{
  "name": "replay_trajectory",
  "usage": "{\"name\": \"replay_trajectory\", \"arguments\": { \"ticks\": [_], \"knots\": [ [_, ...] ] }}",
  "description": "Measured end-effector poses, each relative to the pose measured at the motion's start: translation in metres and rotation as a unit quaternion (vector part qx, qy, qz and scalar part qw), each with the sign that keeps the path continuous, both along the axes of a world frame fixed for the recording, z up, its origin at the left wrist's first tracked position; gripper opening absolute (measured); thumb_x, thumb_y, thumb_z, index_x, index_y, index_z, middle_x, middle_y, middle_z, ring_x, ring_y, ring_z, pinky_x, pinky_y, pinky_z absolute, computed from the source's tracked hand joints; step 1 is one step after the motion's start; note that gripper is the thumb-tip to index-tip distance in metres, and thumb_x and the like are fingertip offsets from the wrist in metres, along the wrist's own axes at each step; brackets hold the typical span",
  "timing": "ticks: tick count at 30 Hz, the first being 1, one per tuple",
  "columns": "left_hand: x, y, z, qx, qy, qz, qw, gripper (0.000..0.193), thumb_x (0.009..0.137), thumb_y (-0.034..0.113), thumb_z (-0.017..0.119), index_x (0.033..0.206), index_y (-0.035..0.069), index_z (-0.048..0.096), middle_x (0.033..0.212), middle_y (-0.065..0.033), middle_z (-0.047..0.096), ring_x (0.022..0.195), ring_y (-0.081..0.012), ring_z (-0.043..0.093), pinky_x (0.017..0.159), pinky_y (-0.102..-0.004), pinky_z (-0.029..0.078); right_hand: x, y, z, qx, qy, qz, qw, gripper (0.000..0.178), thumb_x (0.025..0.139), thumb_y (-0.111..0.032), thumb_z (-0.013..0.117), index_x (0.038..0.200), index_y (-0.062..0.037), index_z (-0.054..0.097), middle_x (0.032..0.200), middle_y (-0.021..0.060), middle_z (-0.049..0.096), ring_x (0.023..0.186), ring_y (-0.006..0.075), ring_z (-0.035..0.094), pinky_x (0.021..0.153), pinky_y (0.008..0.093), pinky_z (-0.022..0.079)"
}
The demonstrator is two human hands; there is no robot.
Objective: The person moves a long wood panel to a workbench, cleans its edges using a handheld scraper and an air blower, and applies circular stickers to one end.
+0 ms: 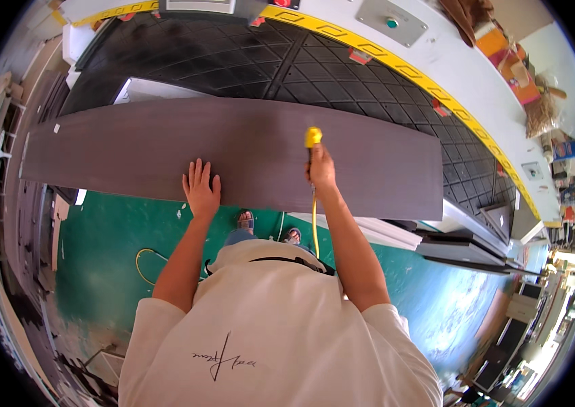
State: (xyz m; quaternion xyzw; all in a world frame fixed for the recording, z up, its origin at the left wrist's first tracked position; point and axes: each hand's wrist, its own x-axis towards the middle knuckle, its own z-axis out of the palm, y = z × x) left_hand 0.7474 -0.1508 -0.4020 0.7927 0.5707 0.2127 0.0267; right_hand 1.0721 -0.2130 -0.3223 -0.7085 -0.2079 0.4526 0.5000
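Note:
A long dark brown-grey panel (253, 146) lies across in front of me, resting over a black machine bed. My left hand (203, 191) rests on its near edge, fingers spread and flat, holding nothing. In my right hand (321, 166) is a yellow and black air blow gun (313, 139), its yellow end pointing away from me above the panel. My fingers are wrapped round its dark handle. From below that grip a yellow hose (315, 230) runs down toward my body. A small white label (57, 128) sits near the panel's left end.
Behind the panel is the black quilted bed (342, 88), bordered by a yellow strip (342, 34) and a white ledge with a green button (392, 23). Stacked panels (464, 251) stand at the right. Below is green floor (111, 237) with a loose hose loop (140, 264).

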Motion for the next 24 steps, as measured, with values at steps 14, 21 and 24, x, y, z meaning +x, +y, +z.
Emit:
{"name": "replay_trajectory", "arguments": {
  "ticks": [14,21,24],
  "knots": [
    [-0.175,0.082,-0.004,0.003,0.013,0.162,0.987,0.048,0.106,0.036,0.053,0.148,0.012,0.056,0.161,-0.0098,0.046,0.153,-0.0297,0.035,0.126,-0.0536,0.022,-0.056,-0.027,0.033,0.008,0.076,0.138,0.988,0.049,0.111,-0.052,0.043,0.102,-0.0068,0.059,0.073,0.0045,0.062,0.057,0.0123,0.054,0.053,0.0272,0.044],
    [-0.169,0.096,-0.007,0.014,0.051,0.134,0.99,0.047,0.104,0.032,0.054,0.145,0.011,0.057,0.16,-0.0117,0.047,0.153,-0.0312,0.036,0.125,-0.0551,0.022,-0.007,-0.143,0.043,-0.088,0.195,0.195,0.957,0.06,0.109,-0.058,0.04,0.085,-0.0056,0.057,0.066,0.0066,0.057,0.057,0.0138,0.05,0.051,0.0281,0.039],
    [-0.132,0.08,0.009,0.023,0.038,0.062,0.997,0.045,0.098,0.029,0.059,0.139,0.01,0.06,0.157,-0.0127,0.049,0.151,-0.0343,0.038,0.122,-0.0594,0.026,-0.004,-0.168,0.032,-0.112,0.212,0.045,0.97,0.068,0.106,-0.065,0.04,0.073,-0.0072,0.053,0.067,0.0089,0.058,0.055,0.018,0.05,0.05,0.0311,0.037]
  ]
}}
